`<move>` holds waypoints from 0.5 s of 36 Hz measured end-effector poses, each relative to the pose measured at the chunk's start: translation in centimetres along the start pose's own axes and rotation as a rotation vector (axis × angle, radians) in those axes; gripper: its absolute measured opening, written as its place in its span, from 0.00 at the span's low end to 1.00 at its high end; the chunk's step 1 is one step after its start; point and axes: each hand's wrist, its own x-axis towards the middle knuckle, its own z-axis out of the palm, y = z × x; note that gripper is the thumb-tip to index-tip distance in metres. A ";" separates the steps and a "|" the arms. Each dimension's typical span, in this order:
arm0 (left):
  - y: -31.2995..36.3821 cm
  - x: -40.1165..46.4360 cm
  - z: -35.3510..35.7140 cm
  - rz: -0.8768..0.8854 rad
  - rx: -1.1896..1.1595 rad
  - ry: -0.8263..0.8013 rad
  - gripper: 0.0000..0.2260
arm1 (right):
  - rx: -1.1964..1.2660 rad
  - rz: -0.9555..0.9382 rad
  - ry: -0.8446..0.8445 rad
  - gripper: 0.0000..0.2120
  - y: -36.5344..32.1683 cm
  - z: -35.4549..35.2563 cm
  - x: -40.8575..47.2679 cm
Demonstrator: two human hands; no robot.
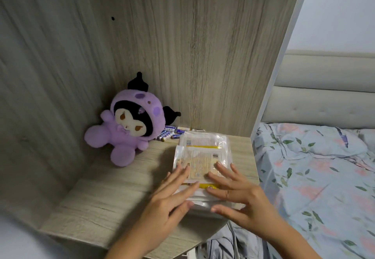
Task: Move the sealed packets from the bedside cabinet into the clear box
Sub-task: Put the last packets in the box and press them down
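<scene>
Packets (199,157) stacked on bedside cabinet (113,202), at 3 o'clock from plush toy (129,122). My left hand (170,196) and right hand (241,193) lie flat on the stack, fingers spread, nothing gripped. Film looks slick, light, floppy; I'd pinch the near edges. Clear box not visible.

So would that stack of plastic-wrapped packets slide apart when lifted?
Probably. The sealed packets have glossy film wrapping, so they likely slip over each other; the top one already sits offset. They look thin and flat, so probably light and somewhat bendy. Both hands, left hand and right hand, look wise.
</scene>
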 end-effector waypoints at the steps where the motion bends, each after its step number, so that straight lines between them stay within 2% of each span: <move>1: 0.0 0.1 0.1 0.002 0.009 -0.002 0.18 | -0.004 -0.001 -0.004 0.18 0.1 0.0 0.1; 5: 0.3 0.8 -0.2 0.005 0.082 -0.031 0.19 | -0.010 0.006 -0.031 0.18 0.4 -0.2 0.5; 8: 0.4 1.5 -0.4 -0.064 0.031 -0.043 0.22 | 0.000 0.014 -0.028 0.17 0.5 -0.2 0.6; 11: 0.5 1.9 -0.7 -0.124 -0.016 -0.081 0.29 | 0.080 0.066 -0.008 0.16 0.6 -0.1 0.7; 15: 0.5 1.9 -1.2 -0.234 -0.026 -0.137 0.37 | 0.093 0.135 -0.020 0.22 1.0 -0.3 0.7; 18: 0.7 2.1 -1.4 -0.277 -0.015 -0.184 0.33 | 0.054 0.150 -0.027 0.25 1.4 -0.6 1.1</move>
